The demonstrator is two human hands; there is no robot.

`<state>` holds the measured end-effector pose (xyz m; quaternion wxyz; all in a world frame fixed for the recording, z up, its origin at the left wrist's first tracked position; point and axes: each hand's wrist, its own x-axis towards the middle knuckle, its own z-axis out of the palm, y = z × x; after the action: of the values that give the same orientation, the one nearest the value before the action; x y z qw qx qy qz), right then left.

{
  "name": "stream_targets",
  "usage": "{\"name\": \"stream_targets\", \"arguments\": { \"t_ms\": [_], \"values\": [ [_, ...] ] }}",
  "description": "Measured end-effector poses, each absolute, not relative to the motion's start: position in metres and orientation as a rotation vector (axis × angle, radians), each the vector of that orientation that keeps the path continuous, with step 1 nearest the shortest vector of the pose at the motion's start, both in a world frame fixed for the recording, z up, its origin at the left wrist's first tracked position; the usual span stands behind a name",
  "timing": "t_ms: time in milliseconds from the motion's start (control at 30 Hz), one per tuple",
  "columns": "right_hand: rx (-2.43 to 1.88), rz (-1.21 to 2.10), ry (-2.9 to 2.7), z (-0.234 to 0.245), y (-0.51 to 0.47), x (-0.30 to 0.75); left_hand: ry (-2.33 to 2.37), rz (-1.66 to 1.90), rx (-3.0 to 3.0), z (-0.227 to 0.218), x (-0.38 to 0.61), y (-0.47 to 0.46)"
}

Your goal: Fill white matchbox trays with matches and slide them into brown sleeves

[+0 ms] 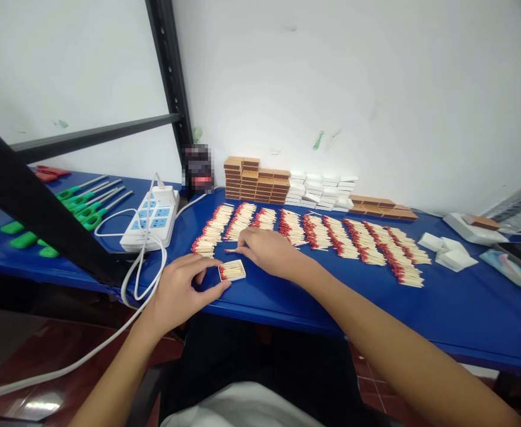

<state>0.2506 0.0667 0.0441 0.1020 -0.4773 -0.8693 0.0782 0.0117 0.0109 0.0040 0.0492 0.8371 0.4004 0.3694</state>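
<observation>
A small white matchbox tray (pixel 232 270) filled with matches lies on the blue table (pixel 465 308) near its front edge. My left hand (pixel 184 292) is curled round the tray's left side, thumb and fingers touching it. My right hand (pixel 267 250) rests just behind the tray, fingers pinched on a single match (pixel 230 251) lying on the table. Behind the hands, long rows of red-tipped matches (pixel 314 234) are laid out across the table.
Brown matchbox sleeves (pixel 254 178) and white trays (pixel 320 191) are stacked against the wall. More white trays (pixel 447 252) lie at the right. A white power strip (pixel 151 222) with cables, green-handled scissors (pixel 94 204) and a black shelf frame (pixel 42 207) stand at the left.
</observation>
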Motion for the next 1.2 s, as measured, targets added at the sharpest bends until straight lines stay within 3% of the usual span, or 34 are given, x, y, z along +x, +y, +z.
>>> {"name": "stream_targets", "arguments": {
  "t_ms": [333, 800, 1200],
  "values": [
    [-1.107, 0.549, -2.634, 0.060, 0.051, 0.260, 1.211, 1.129, 2.558, 0.004, 0.011, 0.012],
    [-1.347, 0.191, -2.531, 0.042, 0.069, 0.253, 1.226, 1.128, 2.538, 0.003, 0.011, 0.012],
    [-1.359, 0.202, -2.503, 0.038, 0.073, 0.251, 1.224, 1.131, 2.541, 0.003, 0.012, 0.012]
  ]
}}
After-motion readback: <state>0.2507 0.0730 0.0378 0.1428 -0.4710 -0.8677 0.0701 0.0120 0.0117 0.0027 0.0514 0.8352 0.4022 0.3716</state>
